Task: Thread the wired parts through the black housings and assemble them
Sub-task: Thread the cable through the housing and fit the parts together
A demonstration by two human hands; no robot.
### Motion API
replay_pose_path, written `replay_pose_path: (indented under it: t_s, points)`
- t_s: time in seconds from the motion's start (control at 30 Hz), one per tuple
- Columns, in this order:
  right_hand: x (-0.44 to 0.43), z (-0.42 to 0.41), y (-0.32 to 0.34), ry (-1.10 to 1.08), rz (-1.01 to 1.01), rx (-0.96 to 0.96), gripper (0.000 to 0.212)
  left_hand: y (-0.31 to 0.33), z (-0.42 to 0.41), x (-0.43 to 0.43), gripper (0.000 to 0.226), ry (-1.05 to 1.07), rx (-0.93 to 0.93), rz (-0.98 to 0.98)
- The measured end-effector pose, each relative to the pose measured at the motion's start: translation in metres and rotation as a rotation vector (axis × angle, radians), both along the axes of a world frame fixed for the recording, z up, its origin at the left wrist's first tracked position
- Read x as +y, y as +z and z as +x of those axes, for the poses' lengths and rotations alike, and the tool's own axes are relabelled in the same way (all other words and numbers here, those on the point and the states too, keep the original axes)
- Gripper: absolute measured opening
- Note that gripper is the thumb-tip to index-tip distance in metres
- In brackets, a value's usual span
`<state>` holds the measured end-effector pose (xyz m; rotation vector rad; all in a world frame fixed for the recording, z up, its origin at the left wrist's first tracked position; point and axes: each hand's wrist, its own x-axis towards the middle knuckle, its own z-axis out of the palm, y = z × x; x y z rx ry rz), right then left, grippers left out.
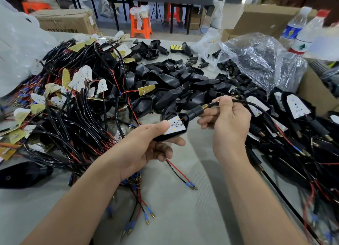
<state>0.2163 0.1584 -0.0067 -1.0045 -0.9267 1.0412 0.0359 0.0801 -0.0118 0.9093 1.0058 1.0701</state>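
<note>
My left hand (146, 145) grips a black housing (172, 133) with a white LED board (175, 125) seated in its open face, thumb pressed on the board. A black stem (195, 112) with a brass tip sticks out of the housing toward the right. My right hand (227, 120) pinches the black cable (216, 104) that leaves that stem. A red and a black wire (180, 175) with blue-sleeved ends hang below my left hand.
A tangle of wired LED boards (77, 90) fills the left. Empty black housings (172, 83) lie heaped in the middle. Assembled units (297, 109) pile up on the right, beside a plastic bag (256, 57), two water bottles (304, 33) and cardboard boxes.
</note>
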Motion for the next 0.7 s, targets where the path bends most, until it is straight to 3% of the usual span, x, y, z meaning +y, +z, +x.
replay_pose_path:
  t_s: [0.13,0.27,0.33,0.4,0.5,0.53,0.6,0.7]
  points:
    - [-0.001,0.003,0.002,-0.018,-0.038,-0.036,0.037,0.002,-0.004,0.000,0.031,-0.031,-0.120,-0.005]
    - [-0.008,0.006,0.000,-0.136,0.007,-0.466,0.059,-0.001,-0.004,0.004,0.028,0.169,0.010,0.027]
    - [-0.015,0.003,0.002,-0.227,0.186,-0.617,0.045,-0.002,-0.008,0.005,0.026,0.244,0.072,0.039]
    - [-0.019,0.001,0.005,-0.286,0.398,-0.726,0.012,-0.002,-0.014,0.005,0.024,0.289,0.087,0.044]
    - [-0.016,0.002,0.004,-0.265,0.496,-0.971,0.031,0.000,-0.024,0.005,0.024,0.303,0.097,0.051]
    - [-0.013,0.003,0.003,-0.244,0.500,-1.015,0.029,0.002,-0.028,0.005,0.026,0.301,0.097,0.053]
    - [-0.012,0.004,0.003,-0.132,0.477,-1.023,0.019,0.003,-0.036,0.005,0.027,0.291,0.118,0.060]
    - [-0.013,0.003,0.005,0.059,0.381,-1.011,0.020,0.004,-0.043,0.005,0.023,0.287,0.167,0.071]
